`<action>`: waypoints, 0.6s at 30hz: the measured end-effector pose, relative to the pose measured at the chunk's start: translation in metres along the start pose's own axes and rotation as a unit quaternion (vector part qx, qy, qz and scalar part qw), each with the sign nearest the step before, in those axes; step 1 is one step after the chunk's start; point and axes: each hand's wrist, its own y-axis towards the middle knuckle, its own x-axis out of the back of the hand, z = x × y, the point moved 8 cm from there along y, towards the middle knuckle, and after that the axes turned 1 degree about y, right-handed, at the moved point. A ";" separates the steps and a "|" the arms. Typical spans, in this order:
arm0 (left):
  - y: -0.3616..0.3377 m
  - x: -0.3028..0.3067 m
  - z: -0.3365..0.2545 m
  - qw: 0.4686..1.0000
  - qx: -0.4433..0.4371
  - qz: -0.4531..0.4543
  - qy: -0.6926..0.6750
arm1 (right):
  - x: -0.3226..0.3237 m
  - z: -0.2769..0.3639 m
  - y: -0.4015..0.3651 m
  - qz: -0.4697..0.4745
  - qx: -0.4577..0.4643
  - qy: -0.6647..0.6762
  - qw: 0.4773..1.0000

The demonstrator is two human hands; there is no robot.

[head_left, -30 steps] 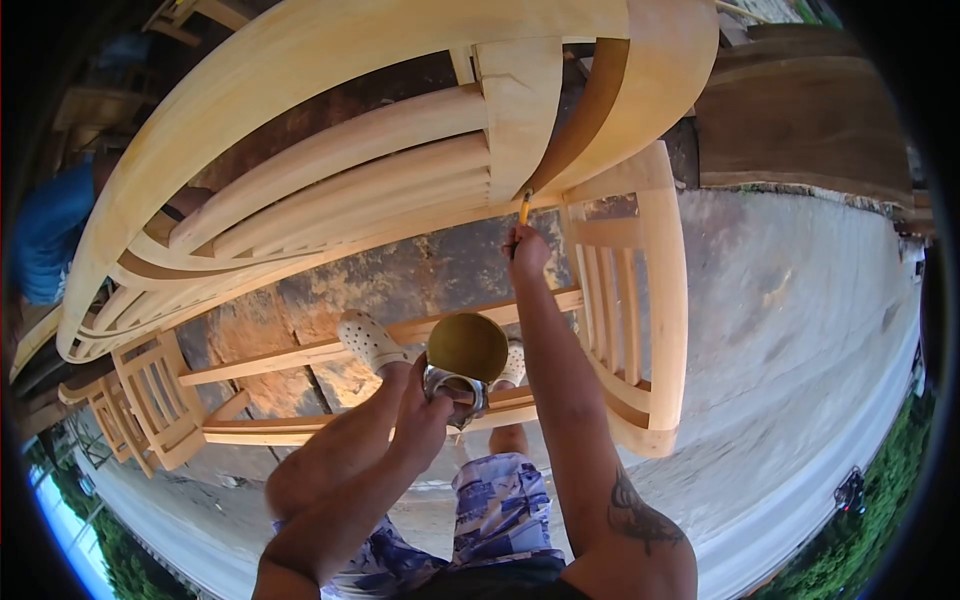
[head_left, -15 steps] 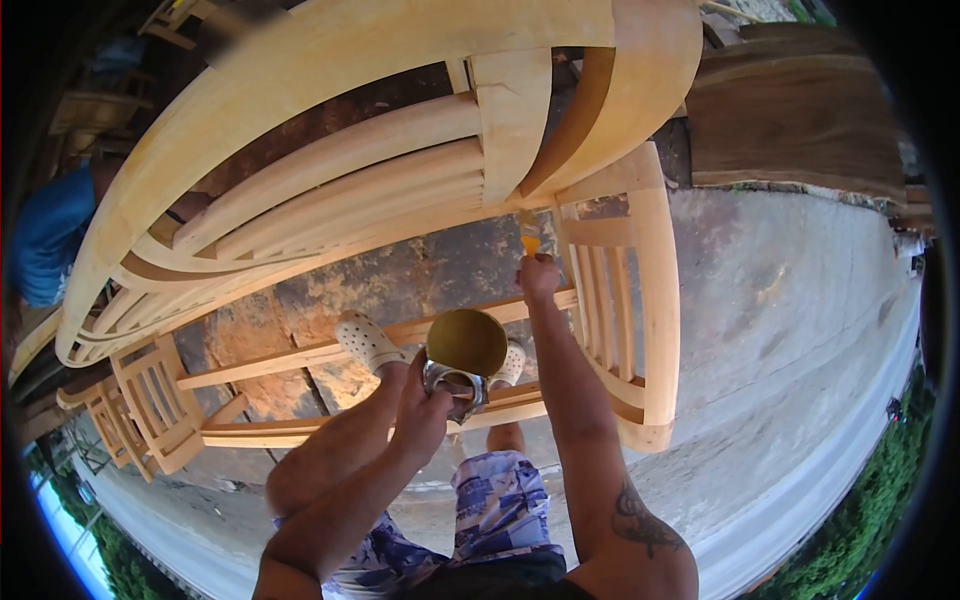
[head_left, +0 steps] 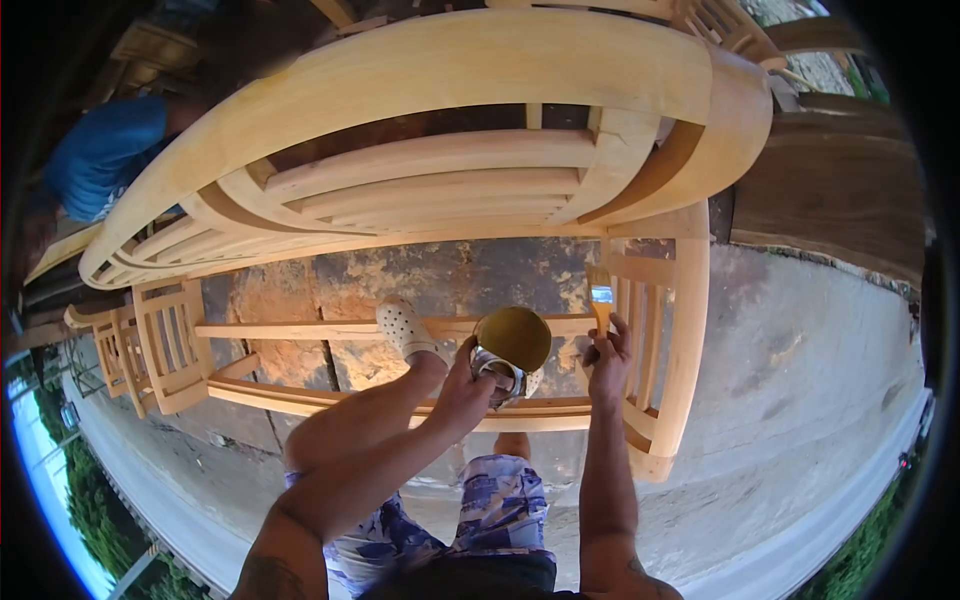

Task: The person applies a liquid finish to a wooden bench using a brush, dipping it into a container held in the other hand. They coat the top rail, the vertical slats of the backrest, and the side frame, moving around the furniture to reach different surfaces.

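My left hand (head_left: 463,392) grips a shiny metal can (head_left: 498,366) filled with yellow-brown liquid (head_left: 514,337), held over my knees. My right hand (head_left: 606,355) holds a paintbrush (head_left: 600,297) upright, its bristles just right of the can and close to the slats of the bench's right armrest (head_left: 668,330). A large unfinished wooden bench (head_left: 450,120) with a curved slatted back lies tipped in front of me. My foot in a white perforated clog (head_left: 405,327) rests on a bench rail (head_left: 330,329).
A person in a blue shirt (head_left: 105,150) sits behind the bench at upper left. The floor is stained stone (head_left: 440,275); pale concrete (head_left: 800,400) stretches right. A dark wooden block (head_left: 840,200) stands at right. Greenery lines the edges.
My right hand has pulled the brush down from the bench's back joint to beside the can. My view has shifted, so the bench appears further right and higher.
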 end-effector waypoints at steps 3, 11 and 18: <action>-0.008 0.009 -0.025 0.995 0.045 -0.033 0.086 | 0.010 0.047 -0.034 0.079 -0.005 -0.026 0.997; -0.005 0.012 -0.031 0.988 0.030 -0.046 0.143 | -0.005 0.201 -0.103 0.204 0.257 -0.227 0.917; 0.013 0.001 -0.027 0.989 0.016 -0.068 0.128 | -0.045 0.259 -0.120 0.223 0.282 -0.177 0.916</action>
